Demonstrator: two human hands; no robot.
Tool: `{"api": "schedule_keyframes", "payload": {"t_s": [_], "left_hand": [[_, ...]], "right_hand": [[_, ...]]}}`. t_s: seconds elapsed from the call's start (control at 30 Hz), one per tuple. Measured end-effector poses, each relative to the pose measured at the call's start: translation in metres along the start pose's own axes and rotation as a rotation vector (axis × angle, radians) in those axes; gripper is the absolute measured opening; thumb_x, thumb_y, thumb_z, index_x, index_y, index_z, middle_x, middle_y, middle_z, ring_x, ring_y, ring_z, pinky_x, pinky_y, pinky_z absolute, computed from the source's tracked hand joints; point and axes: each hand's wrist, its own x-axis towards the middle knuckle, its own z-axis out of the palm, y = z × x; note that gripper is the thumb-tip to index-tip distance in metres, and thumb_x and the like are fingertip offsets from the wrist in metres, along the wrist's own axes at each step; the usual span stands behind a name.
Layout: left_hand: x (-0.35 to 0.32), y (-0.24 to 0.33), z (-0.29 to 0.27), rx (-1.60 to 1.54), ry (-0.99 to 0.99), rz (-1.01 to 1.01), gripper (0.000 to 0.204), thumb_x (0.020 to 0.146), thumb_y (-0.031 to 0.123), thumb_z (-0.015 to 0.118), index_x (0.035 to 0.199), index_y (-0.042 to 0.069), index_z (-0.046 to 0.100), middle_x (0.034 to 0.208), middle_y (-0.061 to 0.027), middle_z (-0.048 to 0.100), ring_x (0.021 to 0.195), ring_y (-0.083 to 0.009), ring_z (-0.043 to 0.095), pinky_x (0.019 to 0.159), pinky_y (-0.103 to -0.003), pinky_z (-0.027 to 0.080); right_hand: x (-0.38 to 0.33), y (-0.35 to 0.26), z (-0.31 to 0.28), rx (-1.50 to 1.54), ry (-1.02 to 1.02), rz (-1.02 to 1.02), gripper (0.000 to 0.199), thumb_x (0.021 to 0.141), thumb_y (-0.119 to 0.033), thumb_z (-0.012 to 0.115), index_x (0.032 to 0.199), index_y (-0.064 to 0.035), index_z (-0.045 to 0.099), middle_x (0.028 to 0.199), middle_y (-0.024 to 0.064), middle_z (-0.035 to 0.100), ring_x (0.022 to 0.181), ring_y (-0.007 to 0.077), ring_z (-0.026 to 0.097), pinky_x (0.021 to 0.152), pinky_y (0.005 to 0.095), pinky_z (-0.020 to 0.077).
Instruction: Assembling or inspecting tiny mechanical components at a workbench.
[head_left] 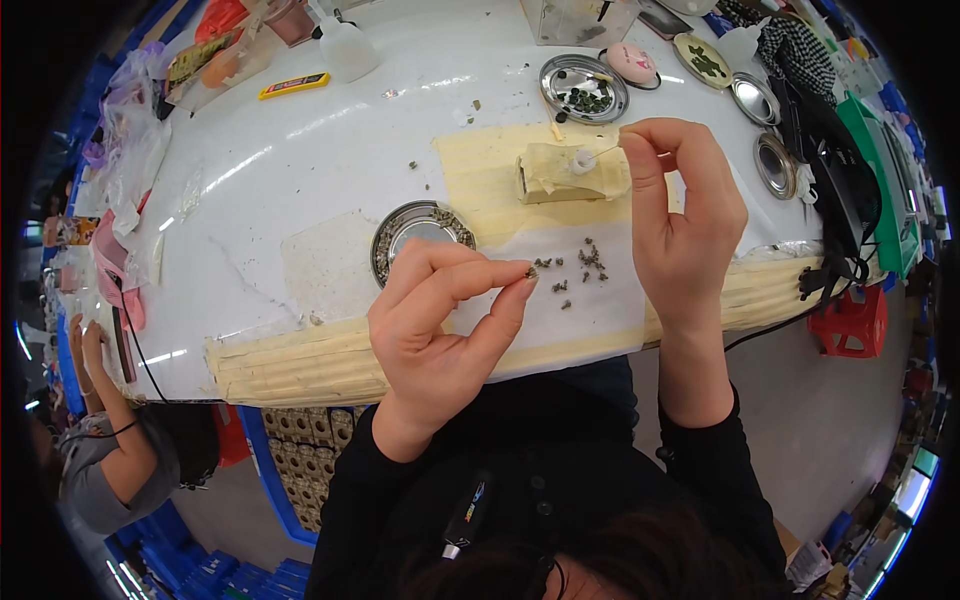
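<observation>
Between thumb and forefinger, my left hand [435, 315] pinches a small dark metal part [531, 272] above the table. My right hand [688, 205] is raised further right, its thumb and forefinger closed on a thin stick [606, 153]. The stick's far end reaches to a small white cup [582, 161] on a block wrapped in cream tape [540, 182]; whether it touches the cup's inside I cannot tell. Several similar small metal parts [592, 256] lie loose on the white surface between my hands. A round metal dish [381, 246] with more of them stands behind my left hand.
A metal dish [546, 76] with dark green pieces, a pink round object [631, 63] and a cream dish [702, 60] are at the back right. A yellow box [294, 86] and a white bottle [346, 52] stand back left. Another person [125, 455] sits at the left.
</observation>
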Motion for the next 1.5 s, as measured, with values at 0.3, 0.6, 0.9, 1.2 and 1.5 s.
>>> {"api": "schedule_keyframes", "payload": {"t_s": [0.3,0.6,0.9,1.2,1.5], "left_hand": [[-0.001,-0.003,-0.002,-0.025,0.015,0.094,0.025,0.067,-0.006,0.079,0.089,0.004,0.074,0.079,-0.0043,0.062,0.071,-0.0160,0.055,0.061,-0.027,0.042],[0.001,-0.002,-0.002,0.065,0.032,0.198,0.028,0.065,-0.006,0.080,0.089,0.005,0.074,0.080,-0.0031,0.062,0.071,-0.0168,0.055,0.060,-0.027,0.042],[0.002,-0.002,-0.001,0.126,0.021,0.201,0.027,0.063,-0.007,0.079,0.088,0.005,0.074,0.079,-0.0028,0.062,0.070,-0.0177,0.055,0.060,-0.028,0.043],[0.003,-0.003,-0.001,0.067,-0.009,0.192,0.027,0.063,-0.007,0.078,0.087,0.005,0.074,0.078,-0.0027,0.062,0.070,-0.0183,0.055,0.060,-0.028,0.042],[0.001,-0.001,0.002,0.216,0.044,0.256,0.027,0.064,-0.006,0.078,0.088,0.006,0.074,0.078,-0.0025,0.063,0.070,-0.0169,0.055,0.060,-0.028,0.042]], "right_hand": [[-0.019,-0.030,-0.013,0.355,-0.266,0.193,0.009,0.089,-0.009,0.065,0.094,-0.0007,0.067,0.078,0.0084,0.061,0.070,0.0206,0.056,0.063,0.0298,0.0442],[-0.036,-0.035,-0.009,1.035,-0.550,0.654,0.011,0.091,-0.010,0.066,0.091,0.0012,0.066,0.077,-0.0003,0.062,0.067,0.0049,0.051,0.061,0.0207,0.0409],[-0.040,-0.036,-0.007,0.687,-0.344,0.346,0.008,0.084,-0.006,0.073,0.086,-0.0007,0.067,0.079,0.0013,0.063,0.067,0.0060,0.055,0.059,0.0218,0.0436],[-0.043,-0.039,-0.008,0.993,-0.408,0.711,0.008,0.088,-0.006,0.068,0.085,0.0002,0.064,0.080,0.0030,0.061,0.069,0.0077,0.057,0.061,0.0230,0.0465],[-0.043,-0.041,-0.004,0.378,-0.259,0.080,0.010,0.094,-0.008,0.062,0.091,0.0012,0.061,0.079,0.0004,0.061,0.069,0.0065,0.056,0.061,0.0218,0.0465]]}}
